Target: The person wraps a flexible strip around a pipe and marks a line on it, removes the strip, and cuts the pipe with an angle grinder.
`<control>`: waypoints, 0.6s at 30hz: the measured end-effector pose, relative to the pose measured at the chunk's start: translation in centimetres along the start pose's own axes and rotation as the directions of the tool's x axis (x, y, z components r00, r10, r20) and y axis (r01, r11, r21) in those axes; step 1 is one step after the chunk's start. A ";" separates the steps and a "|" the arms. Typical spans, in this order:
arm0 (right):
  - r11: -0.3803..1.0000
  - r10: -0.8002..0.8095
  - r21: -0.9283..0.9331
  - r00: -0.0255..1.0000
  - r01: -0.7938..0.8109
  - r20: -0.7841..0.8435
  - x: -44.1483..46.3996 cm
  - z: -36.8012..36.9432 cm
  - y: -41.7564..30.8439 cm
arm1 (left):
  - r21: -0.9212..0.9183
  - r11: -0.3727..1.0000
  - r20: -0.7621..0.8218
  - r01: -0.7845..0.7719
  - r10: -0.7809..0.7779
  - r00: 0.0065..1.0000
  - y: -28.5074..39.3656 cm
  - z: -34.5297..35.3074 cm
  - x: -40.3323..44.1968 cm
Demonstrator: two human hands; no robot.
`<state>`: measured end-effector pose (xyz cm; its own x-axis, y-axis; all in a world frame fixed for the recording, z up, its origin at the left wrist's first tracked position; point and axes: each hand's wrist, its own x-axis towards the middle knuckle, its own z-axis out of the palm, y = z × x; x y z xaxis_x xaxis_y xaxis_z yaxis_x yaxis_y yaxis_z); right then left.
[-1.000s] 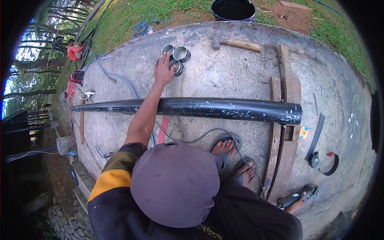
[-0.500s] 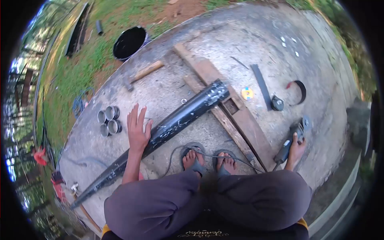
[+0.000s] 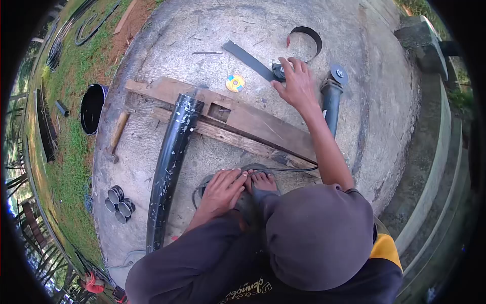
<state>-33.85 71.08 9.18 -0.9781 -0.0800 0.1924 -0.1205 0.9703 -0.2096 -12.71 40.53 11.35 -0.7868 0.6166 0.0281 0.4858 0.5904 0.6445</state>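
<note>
My right hand [image 3: 296, 86] reaches forward with its fingers apart, at a small dark rounded object [image 3: 278, 72] that looks like a tape measure. The fingers partly cover it, and I cannot tell whether they touch it. Just right of that hand lies an angle grinder [image 3: 331, 104], its disc facing up. My left hand [image 3: 220, 191] rests over my left foot, fingers stretched out, holding nothing. Left of it, a black pipe [image 3: 169, 164] with white scuffs lies with its far end across wooden planks [image 3: 268, 124].
A flat black strip [image 3: 248, 60], a curved black band [image 3: 318, 40] and a yellow disc [image 3: 235, 83] lie beyond the planks. At left are a hammer [image 3: 119, 129], several short pipe rings [image 3: 120, 204] and a black bucket [image 3: 93, 109]. The grinder's cord [image 3: 288, 169] runs past my feet.
My right hand has let go of the angle grinder and moved to the small dark object. My left hand has left the pipe's side for my foot. The view has turned.
</note>
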 end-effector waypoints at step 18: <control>0.945 0.294 -0.063 0.919 -0.320 -0.263 6.2 5.1 17.2 | 0.261 0.895 -0.378 0.362 -0.251 0.891 -4.7 -8.8 -0.9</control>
<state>-42.85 86.12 1.92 -0.8895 0.2714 0.3675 0.2099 0.9573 -0.1989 -17.67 32.63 15.07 -0.9669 0.2050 0.1522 0.2491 0.8875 0.3876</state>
